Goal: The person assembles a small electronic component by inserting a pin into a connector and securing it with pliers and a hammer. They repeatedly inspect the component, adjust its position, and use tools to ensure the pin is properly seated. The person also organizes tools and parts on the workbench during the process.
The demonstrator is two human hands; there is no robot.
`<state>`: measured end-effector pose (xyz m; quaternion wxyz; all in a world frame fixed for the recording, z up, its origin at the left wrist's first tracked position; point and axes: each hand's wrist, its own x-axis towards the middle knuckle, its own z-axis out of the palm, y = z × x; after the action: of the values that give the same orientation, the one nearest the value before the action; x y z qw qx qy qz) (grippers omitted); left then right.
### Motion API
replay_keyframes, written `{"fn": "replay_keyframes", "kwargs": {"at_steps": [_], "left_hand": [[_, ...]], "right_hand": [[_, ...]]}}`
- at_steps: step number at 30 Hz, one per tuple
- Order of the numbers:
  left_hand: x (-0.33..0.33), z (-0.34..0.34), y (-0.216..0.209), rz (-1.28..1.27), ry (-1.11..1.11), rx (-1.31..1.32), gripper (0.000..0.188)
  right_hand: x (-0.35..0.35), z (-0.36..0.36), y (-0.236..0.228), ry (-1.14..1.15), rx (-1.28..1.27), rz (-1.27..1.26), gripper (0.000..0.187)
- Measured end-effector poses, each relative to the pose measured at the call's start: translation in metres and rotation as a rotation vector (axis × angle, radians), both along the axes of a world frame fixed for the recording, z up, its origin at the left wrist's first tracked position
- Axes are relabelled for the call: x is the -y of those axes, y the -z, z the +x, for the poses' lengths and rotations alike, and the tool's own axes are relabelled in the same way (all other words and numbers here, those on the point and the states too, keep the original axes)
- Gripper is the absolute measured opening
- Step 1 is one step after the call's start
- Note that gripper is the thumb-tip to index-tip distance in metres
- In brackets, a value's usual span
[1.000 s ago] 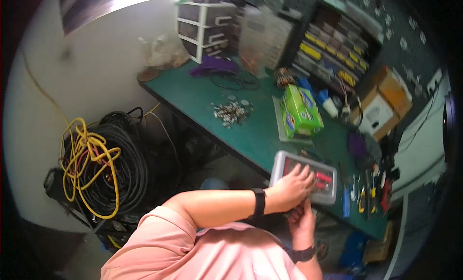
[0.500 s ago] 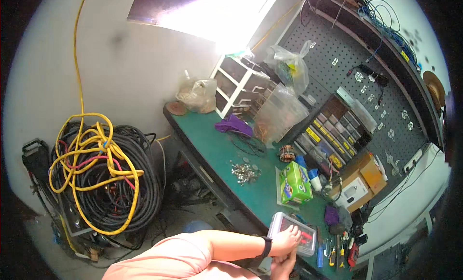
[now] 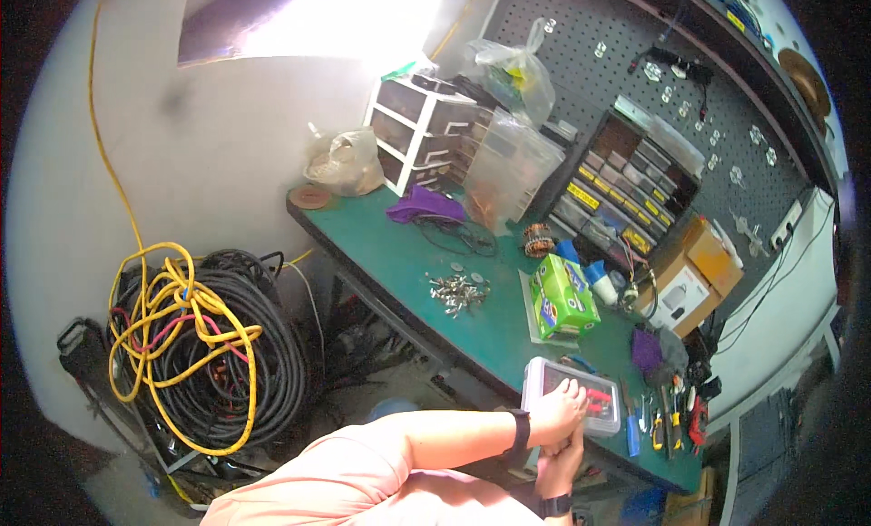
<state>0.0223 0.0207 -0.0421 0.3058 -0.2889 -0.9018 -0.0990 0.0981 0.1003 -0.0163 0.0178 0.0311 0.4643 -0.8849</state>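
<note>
A clear plastic box (image 3: 613,423) with red items inside sits at the near edge of the green workbench (image 3: 390,281). My left hand (image 3: 558,413) lies on its lid, fingers stretched out toward the red items, with a black band on the wrist. My right hand (image 3: 560,462) is just below, at the near side of the box, touching the left hand. One of its fingers points forward; the others are partly hidden. Hand tools, including a blue-handled screwdriver (image 3: 632,435), lie to the right of the box.
A green carton (image 3: 562,299) and a pile of small metal parts (image 3: 458,293) stand beyond the box. Drawer organizers (image 3: 626,195) and a brown cardboard box (image 3: 689,286) line the back. Coiled black and yellow cables (image 3: 195,345) hang at the left.
The view has shifted, so the bench and the box sit a little differently in it. My hands stay at the box, and more of the right wrist now shows.
</note>
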Motion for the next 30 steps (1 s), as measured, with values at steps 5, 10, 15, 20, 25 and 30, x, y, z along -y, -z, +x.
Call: {"fn": "replay_keyframes", "kwargs": {"at_steps": [5,10,15,20,25,30], "left_hand": [[0.009,0.010,-0.025,0.008,0.023,0.070,0.052],[0.011,0.015,-0.030,-0.023,0.001,0.064,0.052],[0.015,0.031,-0.045,-0.068,0.003,0.061,0.053],[0.022,0.032,-0.053,-0.035,-0.007,0.026,0.044],[0.022,0.024,-0.055,-0.074,0.063,0.092,0.046],[0.021,0.017,-0.056,-0.092,0.091,0.135,0.060]], "right_hand": [[-0.012,-0.006,0.006,0.009,0.028,-0.018,0.032],[-0.013,-0.006,0.004,0.007,0.077,-0.009,0.029],[-0.017,0.001,0.007,0.039,0.083,0.052,0.031],[-0.033,-0.014,0.018,0.033,0.157,0.194,0.029],[-0.022,-0.015,0.011,0.021,0.113,-0.049,0.021],[-0.026,-0.024,0.026,0.063,0.071,-0.110,0.021]]}}
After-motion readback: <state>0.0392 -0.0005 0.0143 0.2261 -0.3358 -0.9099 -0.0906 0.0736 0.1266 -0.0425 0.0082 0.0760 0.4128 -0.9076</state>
